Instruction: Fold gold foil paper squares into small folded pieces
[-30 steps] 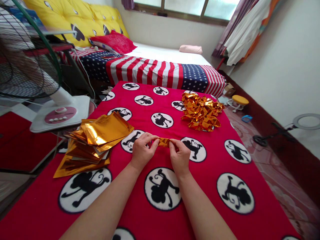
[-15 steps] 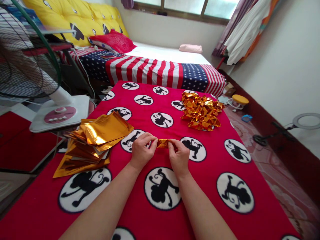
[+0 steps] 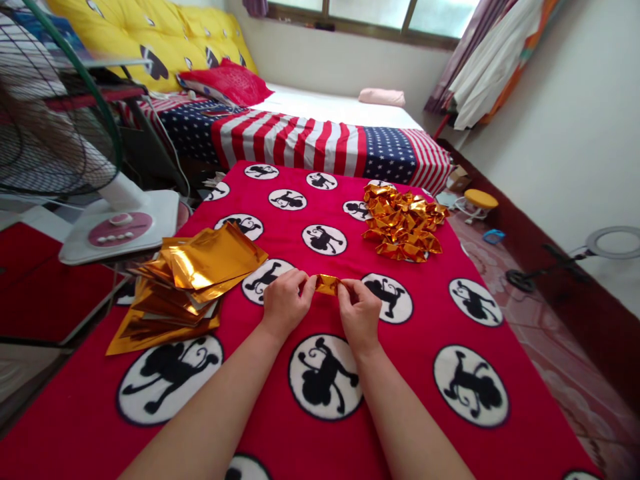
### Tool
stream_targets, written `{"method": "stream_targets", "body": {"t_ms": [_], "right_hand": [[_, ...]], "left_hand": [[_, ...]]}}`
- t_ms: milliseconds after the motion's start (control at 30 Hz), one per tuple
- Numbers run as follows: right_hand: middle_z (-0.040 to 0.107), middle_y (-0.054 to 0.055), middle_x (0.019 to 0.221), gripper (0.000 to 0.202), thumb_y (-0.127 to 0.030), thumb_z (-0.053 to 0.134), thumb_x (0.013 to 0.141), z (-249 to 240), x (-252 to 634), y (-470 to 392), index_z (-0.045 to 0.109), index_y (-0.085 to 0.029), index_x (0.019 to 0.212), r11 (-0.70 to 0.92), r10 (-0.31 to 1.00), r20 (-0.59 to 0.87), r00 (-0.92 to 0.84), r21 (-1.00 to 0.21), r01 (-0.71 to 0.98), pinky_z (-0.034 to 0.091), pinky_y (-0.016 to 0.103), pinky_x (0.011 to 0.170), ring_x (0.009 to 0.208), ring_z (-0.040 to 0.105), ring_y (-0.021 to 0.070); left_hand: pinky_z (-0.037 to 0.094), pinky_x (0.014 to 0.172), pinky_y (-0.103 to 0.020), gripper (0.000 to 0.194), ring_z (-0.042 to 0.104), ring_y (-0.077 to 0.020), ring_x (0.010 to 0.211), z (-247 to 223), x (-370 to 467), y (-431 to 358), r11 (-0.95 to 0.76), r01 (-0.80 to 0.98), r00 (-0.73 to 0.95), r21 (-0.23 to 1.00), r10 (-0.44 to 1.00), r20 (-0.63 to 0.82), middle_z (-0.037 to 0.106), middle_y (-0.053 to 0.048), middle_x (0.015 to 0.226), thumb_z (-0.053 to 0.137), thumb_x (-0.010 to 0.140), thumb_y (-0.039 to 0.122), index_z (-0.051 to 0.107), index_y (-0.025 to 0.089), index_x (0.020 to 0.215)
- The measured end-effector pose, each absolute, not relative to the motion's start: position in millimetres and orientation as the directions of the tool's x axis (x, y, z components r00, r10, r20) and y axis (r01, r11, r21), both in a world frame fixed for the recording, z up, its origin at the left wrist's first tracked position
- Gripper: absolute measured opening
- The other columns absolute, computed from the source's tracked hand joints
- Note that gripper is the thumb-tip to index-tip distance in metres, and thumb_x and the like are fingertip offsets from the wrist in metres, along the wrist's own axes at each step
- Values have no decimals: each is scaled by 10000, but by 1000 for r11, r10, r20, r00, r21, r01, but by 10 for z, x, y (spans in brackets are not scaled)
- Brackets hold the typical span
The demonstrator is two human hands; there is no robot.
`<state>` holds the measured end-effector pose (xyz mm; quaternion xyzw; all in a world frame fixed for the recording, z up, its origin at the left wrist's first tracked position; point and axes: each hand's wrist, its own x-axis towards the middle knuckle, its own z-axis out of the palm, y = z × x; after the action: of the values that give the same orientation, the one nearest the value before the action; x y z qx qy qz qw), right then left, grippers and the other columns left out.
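A small folded piece of gold foil (image 3: 327,285) is stretched between my two hands above the red cloth. My left hand (image 3: 287,300) pinches its left end between thumb and fingers. At the other end, my right hand (image 3: 359,310) grips it the same way. To the left lies a stack of flat gold foil sheets (image 3: 215,260), its layers fanned unevenly. A heap of folded gold foil pieces (image 3: 403,223) rests on the cloth at the back right.
The red cloth (image 3: 400,413) with monkey prints covers the table. A fan (image 3: 120,223) stands at the left edge. Behind are a bed (image 3: 320,143) and a red pillow (image 3: 233,83). On the floor at right are a yellow stool (image 3: 481,199) and a ring light (image 3: 613,241).
The foil piece between my hands shows more of its face and looks a little wider. My right hand has shifted very slightly to the right.
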<state>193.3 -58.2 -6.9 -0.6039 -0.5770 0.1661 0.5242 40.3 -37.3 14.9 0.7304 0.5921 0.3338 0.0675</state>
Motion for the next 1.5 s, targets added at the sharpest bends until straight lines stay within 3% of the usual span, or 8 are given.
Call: {"method": "stream_targets", "body": {"t_ms": [233, 567, 767, 1033, 1200, 1500], "right_hand": [[683, 28, 769, 159, -270, 538, 890, -58, 1925, -593, 664, -190, 834, 207, 877, 397, 271, -821, 533, 472, 268, 660, 695, 619, 164], [674, 19, 764, 150, -299, 566, 885, -34, 1924, -598, 660, -182, 892, 193, 878, 361, 314, -868, 458, 476, 258, 640, 647, 601, 144], [658, 12, 745, 141, -291, 568, 887, -49, 1942, -592, 649, -186, 838, 199, 872, 362, 329, -877, 437, 476, 258, 642, 651, 604, 144], [664, 19, 745, 147, -291, 558, 887, -56, 1940, -598, 653, -189, 842, 215, 882, 373, 288, -862, 458, 479, 261, 639, 650, 602, 148], [664, 21, 739, 148, -282, 551, 884, -50, 1928, -608, 653, -191, 828, 216, 897, 368, 244, -848, 484, 476, 260, 636, 655, 601, 150], [662, 17, 713, 173, -316, 558, 878, -12, 1902, -642, 651, -186, 812, 201, 891, 357, 279, -864, 462, 477, 256, 610, 620, 593, 142]], "left_hand": [[328, 648, -292, 343, 568, -158, 743, 101, 410, -362, -367, 827, 194, 425, 897, 398, 606, -27, 716, 413, 967, 303, 510, 196, 656], [324, 635, -297, 371, 558, -153, 713, 101, 405, -348, -317, 823, 129, 471, 912, 388, 596, -24, 691, 403, 973, 311, 511, 194, 637], [368, 690, -278, 324, 578, -170, 804, 104, 398, -352, -431, 770, 290, 469, 893, 345, 630, -34, 773, 401, 972, 304, 564, 196, 714], [320, 604, -287, 339, 580, -152, 684, 140, 410, -372, -251, 810, 77, 530, 942, 327, 623, -12, 698, 428, 956, 394, 553, 206, 703], [339, 639, -282, 321, 588, -155, 728, 112, 409, -361, -342, 807, 161, 482, 912, 378, 634, -25, 730, 421, 959, 307, 542, 201, 681], [345, 645, -278, 342, 598, -168, 755, 112, 416, -374, -343, 809, 166, 478, 913, 374, 647, -35, 757, 396, 971, 360, 568, 209, 718]]}}
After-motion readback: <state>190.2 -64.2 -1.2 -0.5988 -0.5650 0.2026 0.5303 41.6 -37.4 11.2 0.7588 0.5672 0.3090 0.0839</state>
